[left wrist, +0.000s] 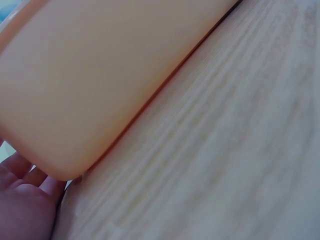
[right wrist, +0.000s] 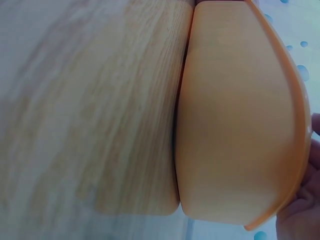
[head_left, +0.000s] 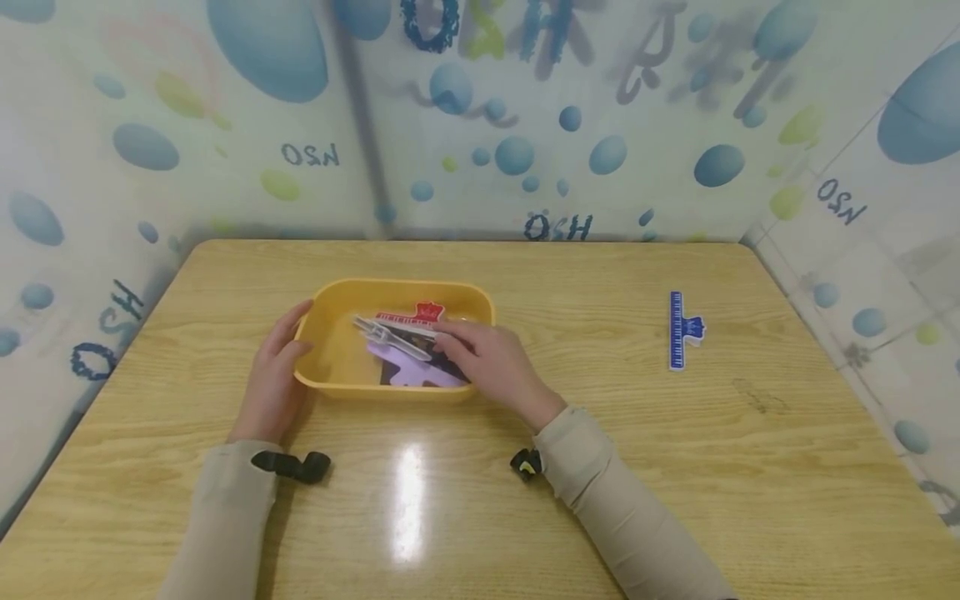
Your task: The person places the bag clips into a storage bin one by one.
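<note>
A yellow plastic bin (head_left: 330, 367) sits on the table. My left hand (head_left: 275, 371) grips its left end, the thumb at the rim and the fingers along the outside; the left wrist view shows fingertips against the bin's wall (left wrist: 100, 85). Over the right side of the bin reaches my right hand (head_left: 498, 362), thumb and index finger pinching the end of a silver two-legged tool (head_left: 397, 340) that looks like a drawing compass. Beneath it lie a lilac flat piece (head_left: 408, 367), something dark and a red ruler clip (head_left: 427, 312). The hand hides part of the contents.
A blue ruler clip (head_left: 677, 333) lies on the wooden table (head_left: 585, 308), well to the right of the bin. Behind the table rises a wall (head_left: 480, 192) patterned with blue and green drops. Each wrist wears a black strap.
</note>
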### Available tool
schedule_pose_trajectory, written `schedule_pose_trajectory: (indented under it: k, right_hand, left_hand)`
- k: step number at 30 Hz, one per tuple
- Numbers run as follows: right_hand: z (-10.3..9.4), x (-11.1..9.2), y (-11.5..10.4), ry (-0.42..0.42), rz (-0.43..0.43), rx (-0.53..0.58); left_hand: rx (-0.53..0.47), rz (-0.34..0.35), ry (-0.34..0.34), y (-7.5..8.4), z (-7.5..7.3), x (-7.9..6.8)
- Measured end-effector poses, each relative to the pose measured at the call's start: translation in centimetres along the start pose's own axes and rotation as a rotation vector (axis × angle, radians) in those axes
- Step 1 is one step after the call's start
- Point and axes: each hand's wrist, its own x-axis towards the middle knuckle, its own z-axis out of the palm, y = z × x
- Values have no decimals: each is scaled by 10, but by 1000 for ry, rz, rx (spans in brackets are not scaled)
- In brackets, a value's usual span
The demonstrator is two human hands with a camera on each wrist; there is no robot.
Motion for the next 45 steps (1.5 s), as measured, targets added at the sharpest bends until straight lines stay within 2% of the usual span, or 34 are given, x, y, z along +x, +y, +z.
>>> schedule_pose_trajectory:
  k: [8, 19, 38, 45]
  right_hand:
    - [-1, -1, -3, -30, -16, -72]
    - [0, -1, -3, -7, -47, -110]
    - [0, 1, -1, -24, -79, -132]
    - [1, 1, -1, -29, -71, -124]
  left_hand:
    - [-6, 9, -1, 0, 1, 0]
    - [-14, 10, 5, -2, 0, 0]
    - [-38, 18, -7, -2, 1, 1]
    - [8, 4, 6, -1, 1, 2]
